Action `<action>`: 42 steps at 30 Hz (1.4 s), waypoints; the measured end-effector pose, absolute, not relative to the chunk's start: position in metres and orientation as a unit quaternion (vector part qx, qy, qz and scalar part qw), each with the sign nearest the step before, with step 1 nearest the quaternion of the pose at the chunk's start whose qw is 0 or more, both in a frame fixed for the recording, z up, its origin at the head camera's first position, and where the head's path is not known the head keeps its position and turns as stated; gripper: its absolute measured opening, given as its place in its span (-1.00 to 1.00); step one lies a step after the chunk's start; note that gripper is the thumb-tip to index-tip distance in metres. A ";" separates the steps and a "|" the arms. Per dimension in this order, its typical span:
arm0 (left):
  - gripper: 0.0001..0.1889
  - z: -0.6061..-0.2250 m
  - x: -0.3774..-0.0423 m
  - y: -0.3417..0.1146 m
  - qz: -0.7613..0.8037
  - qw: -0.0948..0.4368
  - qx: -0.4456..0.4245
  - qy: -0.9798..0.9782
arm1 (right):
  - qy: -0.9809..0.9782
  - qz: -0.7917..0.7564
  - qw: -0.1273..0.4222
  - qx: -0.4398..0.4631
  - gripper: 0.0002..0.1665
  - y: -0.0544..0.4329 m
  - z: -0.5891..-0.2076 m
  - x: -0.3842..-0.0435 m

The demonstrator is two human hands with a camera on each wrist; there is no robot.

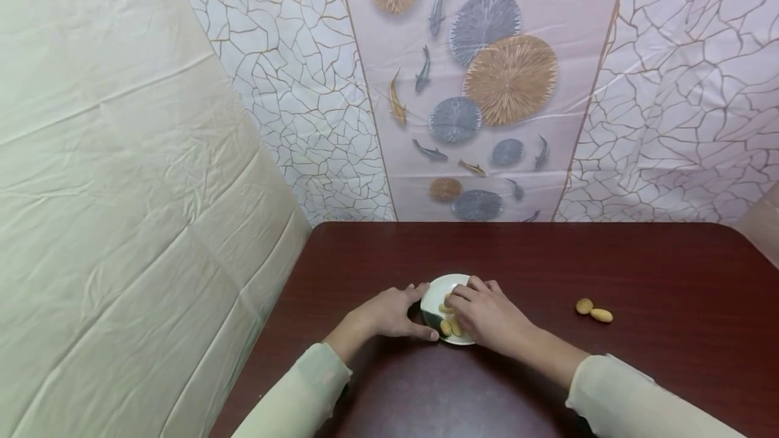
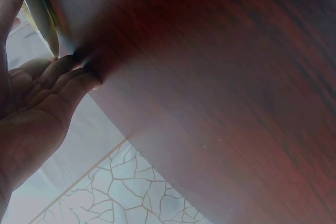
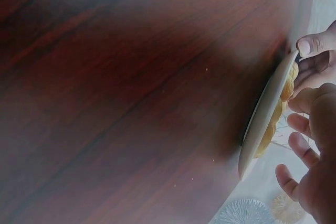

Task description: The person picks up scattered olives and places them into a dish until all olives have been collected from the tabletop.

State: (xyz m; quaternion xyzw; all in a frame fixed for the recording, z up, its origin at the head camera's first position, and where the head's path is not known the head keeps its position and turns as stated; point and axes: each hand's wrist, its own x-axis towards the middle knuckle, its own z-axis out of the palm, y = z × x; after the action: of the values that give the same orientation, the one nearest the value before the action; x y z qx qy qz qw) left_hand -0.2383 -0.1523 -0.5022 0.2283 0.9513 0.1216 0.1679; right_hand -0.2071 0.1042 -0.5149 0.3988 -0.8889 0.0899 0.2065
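A white plate (image 1: 433, 293) with a dark green patch lies on the table, holding several small, yellow, rounded pieces (image 1: 456, 327) that look like baby potatoes. My left hand (image 1: 389, 313) spans its left rim, thumb at the near side and fingers at the far side, touching the edge. Over the right half of the plate is my right hand (image 1: 489, 316), its bent fingertips down at the yellow pieces. In the right wrist view the right hand (image 3: 315, 140) has its fingers spread beside the pieces. Whether it pinches one is hidden.
Two more yellow-brown pieces, a rounder one (image 1: 584, 306) and a longer one (image 1: 601, 315), lie to the right on the dark red-brown table (image 1: 669, 357). A patterned cloth (image 1: 475, 120) hangs behind the table's far edge. A pale cloth wall (image 1: 152, 188) stands at left.
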 end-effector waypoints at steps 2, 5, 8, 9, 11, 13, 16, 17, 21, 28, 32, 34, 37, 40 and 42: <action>0.23 -0.502 -0.239 -0.152 0.121 0.169 0.228 0.951 | -0.892 0.089 0.203 0.395 -0.61 0.106 -0.514 -0.207; 0.23 -0.503 -0.240 -0.152 0.121 0.167 0.230 0.951 | -0.897 0.089 0.196 0.385 -0.62 0.109 -0.514 -0.208; 0.24 -0.504 -0.240 -0.152 0.120 0.163 0.233 0.951 | -0.902 0.090 0.193 0.375 -0.64 0.114 -0.515 -0.207; 0.24 -0.504 -0.240 -0.152 0.119 0.161 0.235 0.951 | -0.903 0.090 0.195 0.373 -0.64 0.115 -0.515 -0.207; 0.24 -0.504 -0.239 -0.152 0.117 0.161 0.234 0.952 | -0.902 0.089 0.203 0.371 -0.65 0.118 -0.514 -0.207; 0.24 -0.504 -0.239 -0.152 0.117 0.161 0.235 0.951 | -0.901 0.086 0.210 0.370 -0.66 0.122 -0.514 -0.206; 0.24 -0.504 -0.239 -0.152 0.118 0.162 0.235 0.951 | -0.902 0.080 0.213 0.367 -0.65 0.128 -0.512 -0.204; 0.24 -0.504 -0.239 -0.152 0.118 0.162 0.235 0.951 | -0.903 0.081 0.211 0.365 -0.65 0.131 -0.511 -0.203; 0.23 -0.503 -0.239 -0.153 0.123 0.169 0.235 0.949 | -0.907 0.083 0.204 0.360 -0.65 0.141 -0.509 -0.199; 0.23 -0.502 -0.238 -0.154 0.122 0.175 0.228 0.950 | -0.903 0.089 0.219 0.358 -0.64 0.159 -0.511 -0.198; 0.23 -0.503 -0.238 -0.155 0.123 0.176 0.227 0.950 | -0.905 0.088 0.221 0.352 -0.66 0.168 -0.514 -0.198; 0.23 -0.503 -0.238 -0.155 0.125 0.175 0.229 0.949 | -0.907 0.087 0.220 0.348 -0.67 0.173 -0.514 -0.198; 0.23 -0.504 -0.238 -0.154 0.129 0.175 0.231 0.948 | -0.908 0.083 0.224 0.343 -0.65 0.180 -0.515 -0.197; 0.22 -0.504 -0.238 -0.153 0.130 0.174 0.231 0.948 | -0.907 0.077 0.234 0.340 -0.64 0.188 -0.516 -0.197; 0.22 -0.503 -0.237 -0.152 0.131 0.174 0.231 0.948 | -0.907 0.074 0.239 0.338 -0.63 0.194 -0.516 -0.196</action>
State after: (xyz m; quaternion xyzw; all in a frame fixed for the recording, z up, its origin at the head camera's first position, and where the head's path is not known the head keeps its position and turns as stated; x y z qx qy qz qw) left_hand -0.2373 -0.1524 -0.5032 0.2306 0.9484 0.1308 0.1740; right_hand -0.1964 0.1937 -0.5163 0.3378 -0.9073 0.0739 0.2392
